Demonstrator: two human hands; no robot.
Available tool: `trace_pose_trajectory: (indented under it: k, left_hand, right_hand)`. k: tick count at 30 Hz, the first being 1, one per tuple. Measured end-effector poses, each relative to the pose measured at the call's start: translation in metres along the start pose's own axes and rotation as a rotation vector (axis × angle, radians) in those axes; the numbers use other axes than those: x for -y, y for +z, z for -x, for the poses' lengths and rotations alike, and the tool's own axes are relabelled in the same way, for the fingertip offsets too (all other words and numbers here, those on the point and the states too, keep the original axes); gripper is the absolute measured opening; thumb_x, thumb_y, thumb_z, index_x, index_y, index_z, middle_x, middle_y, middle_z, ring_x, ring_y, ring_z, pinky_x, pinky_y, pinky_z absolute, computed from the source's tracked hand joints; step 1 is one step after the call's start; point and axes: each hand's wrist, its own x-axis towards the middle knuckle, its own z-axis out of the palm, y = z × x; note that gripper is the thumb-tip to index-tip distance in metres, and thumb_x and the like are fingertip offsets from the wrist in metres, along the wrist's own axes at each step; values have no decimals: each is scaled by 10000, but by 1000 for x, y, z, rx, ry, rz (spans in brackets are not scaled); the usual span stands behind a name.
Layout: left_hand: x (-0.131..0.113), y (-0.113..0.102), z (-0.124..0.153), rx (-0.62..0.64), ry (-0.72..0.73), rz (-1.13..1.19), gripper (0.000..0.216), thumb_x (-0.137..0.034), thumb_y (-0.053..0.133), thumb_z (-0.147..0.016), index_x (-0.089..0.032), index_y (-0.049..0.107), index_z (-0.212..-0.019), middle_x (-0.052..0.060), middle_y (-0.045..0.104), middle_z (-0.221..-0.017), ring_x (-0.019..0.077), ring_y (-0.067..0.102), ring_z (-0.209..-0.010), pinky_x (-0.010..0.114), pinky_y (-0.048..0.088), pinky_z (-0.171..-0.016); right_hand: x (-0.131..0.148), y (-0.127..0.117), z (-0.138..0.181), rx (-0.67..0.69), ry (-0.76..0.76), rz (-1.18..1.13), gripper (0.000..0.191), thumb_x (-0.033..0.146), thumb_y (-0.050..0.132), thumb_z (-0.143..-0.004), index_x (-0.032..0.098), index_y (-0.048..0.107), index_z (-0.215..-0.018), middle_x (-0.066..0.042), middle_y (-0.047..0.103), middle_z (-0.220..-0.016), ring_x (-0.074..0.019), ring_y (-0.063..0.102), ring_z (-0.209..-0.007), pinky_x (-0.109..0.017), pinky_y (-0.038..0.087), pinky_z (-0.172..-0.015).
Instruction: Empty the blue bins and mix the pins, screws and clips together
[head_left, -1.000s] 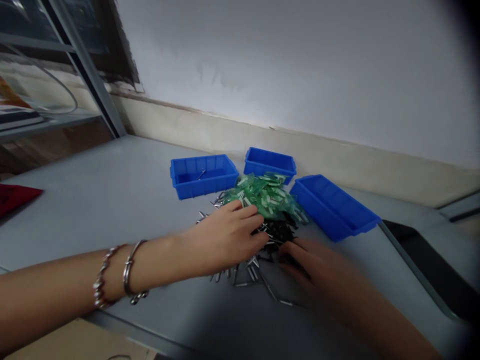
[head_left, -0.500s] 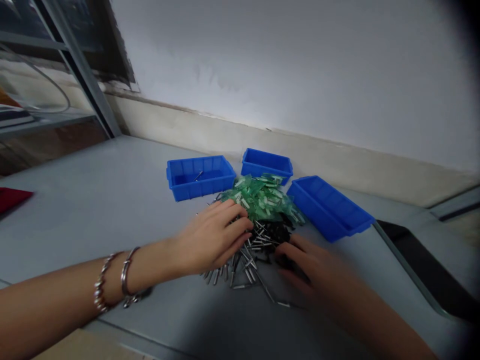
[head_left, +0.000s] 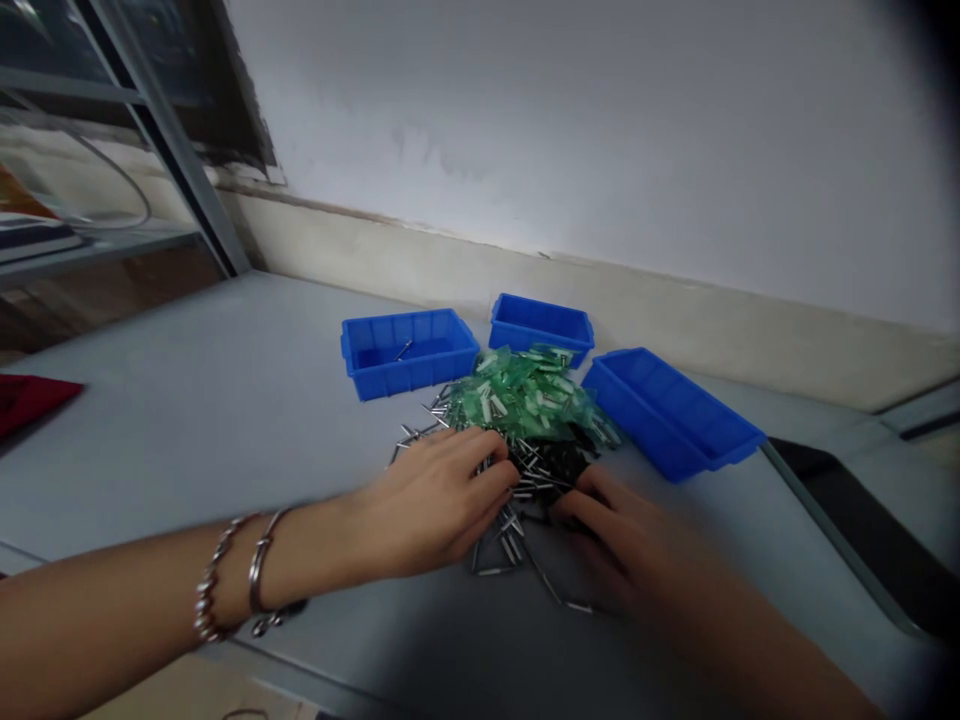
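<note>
My left hand (head_left: 439, 500) lies over the near left part of a pile of silver rivet-like pins (head_left: 512, 545). Its fingers are curled down among them, and the fingertips' contact is partly hidden. My right hand (head_left: 626, 530) is at the pile's right side, fingers bent beside small black pieces (head_left: 562, 462), too dark to make out in kind. What either hand pinches is hidden. Behind both hands lies a heap of small green plastic packets (head_left: 525, 395) with pale pieces inside. More pins (head_left: 411, 432) stick out left of the heap.
Three blue bins stand behind the pile: a left one (head_left: 412, 378) with a pin (head_left: 404, 350) inside, a middle one (head_left: 544, 325) and a right one (head_left: 675, 415). A dark flat panel (head_left: 862, 530) lies at the right, a red object (head_left: 34, 400) at far left. The wall (head_left: 600, 150) closes the back.
My left hand has come slightly nearer along the pile, uncovering pins at its upper left. My right hand stays beside the black pieces. The view has shifted slightly.
</note>
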Motion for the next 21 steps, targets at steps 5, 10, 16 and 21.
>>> trace_pose_trajectory:
  k: [5,10,16,21]
  left_hand:
    - [1,-1,-1,17,15,1,237,-200,348,-903,-136,576,-920,91,551,-919,162,515,-770,299,472,-695]
    - [2,-1,-2,23,39,-13,236,-192,348,-902,-135,577,-922,86,553,-896,172,516,-769,309,471,-684]
    - [2,0,-2,13,74,-32,207,-177,371,-889,-139,573,-914,81,559,-900,168,517,-760,297,467,-672]
    - [1,1,0,-14,99,-67,195,-179,380,-885,-147,571,-906,77,558,-896,168,520,-756,298,469,-653]
  right_hand:
    - [1,-1,3,14,-5,-64,236,65,480,-754,217,611,-879,-59,566,-935,-179,569,-824,-308,494,-692]
    - [-1,1,5,14,-10,-98,303,12,442,-718,206,593,-895,-60,543,-963,-169,549,-856,-302,486,-718]
    - [0,0,2,48,9,-103,335,-36,407,-709,186,592,-879,-78,544,-964,-178,545,-860,-308,485,-703]
    - [1,1,2,37,19,-74,331,-19,389,-732,195,596,-876,-69,550,-931,-178,544,-848,-308,485,-702]
